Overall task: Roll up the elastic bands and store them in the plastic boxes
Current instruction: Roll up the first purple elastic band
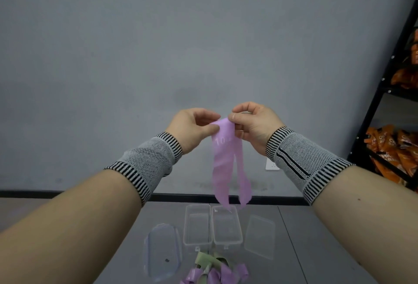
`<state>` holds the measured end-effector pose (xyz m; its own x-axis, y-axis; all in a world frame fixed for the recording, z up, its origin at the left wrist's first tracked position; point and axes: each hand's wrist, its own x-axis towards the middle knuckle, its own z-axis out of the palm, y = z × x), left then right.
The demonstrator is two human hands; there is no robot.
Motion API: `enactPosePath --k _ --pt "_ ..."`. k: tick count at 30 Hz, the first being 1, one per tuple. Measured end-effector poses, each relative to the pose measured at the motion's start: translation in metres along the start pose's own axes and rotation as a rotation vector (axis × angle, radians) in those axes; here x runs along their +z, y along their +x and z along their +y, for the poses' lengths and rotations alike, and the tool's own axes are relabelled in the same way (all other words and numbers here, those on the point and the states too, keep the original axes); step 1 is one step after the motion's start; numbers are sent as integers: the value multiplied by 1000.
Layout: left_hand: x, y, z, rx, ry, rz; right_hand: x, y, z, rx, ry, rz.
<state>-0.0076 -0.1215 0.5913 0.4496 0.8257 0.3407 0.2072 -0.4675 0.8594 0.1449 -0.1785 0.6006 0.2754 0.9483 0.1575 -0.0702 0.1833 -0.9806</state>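
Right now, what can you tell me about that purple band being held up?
The purple band is a thin, stretchy-looking lilac strip with pale printing near its top. Both hands pinch its upper edge, the left hand and the right hand, close together. The rest hangs unrolled in two limp strands, above the clear plastic boxes without touching them.

A grey tabletop (316,238) stands before a plain grey wall (158,34) with a black baseboard (34,194). At the right, a black shelf (382,93) holds orange packets (391,148) (print unreadable).
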Motion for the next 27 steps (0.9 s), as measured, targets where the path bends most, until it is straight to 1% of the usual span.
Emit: enactPosePath --k 3,5,8,10,12,14,18,23,27 --pt "2 2 3 -6 14 59 -5 0 -2 -7 -42 -8" --pt "3 3 5 -8 11 71 -10 -1 -3 -19 -112 -24" --pt "5 5 8 -5 9 61 -14 -3 -5 -43 -304 -55" --pt "6 5 9 -9 -9 51 -16 -4 -5 -74 -454 -47" --pt "6 4 10 -18 -46 37 -15 -3 -5 -109 -514 -27" --pt "6 3 10 -37 -61 5 -13 -2 -7 -119 -465 -17" --pt "6 0 8 -103 10 -76 -10 -1 -12 -101 -262 8" --pt "8 -4 8 -114 -8 -96 -14 1 -12 -149 -272 102" --pt "17 -8 13 -103 -78 -94 -16 3 -11 -159 -227 186"
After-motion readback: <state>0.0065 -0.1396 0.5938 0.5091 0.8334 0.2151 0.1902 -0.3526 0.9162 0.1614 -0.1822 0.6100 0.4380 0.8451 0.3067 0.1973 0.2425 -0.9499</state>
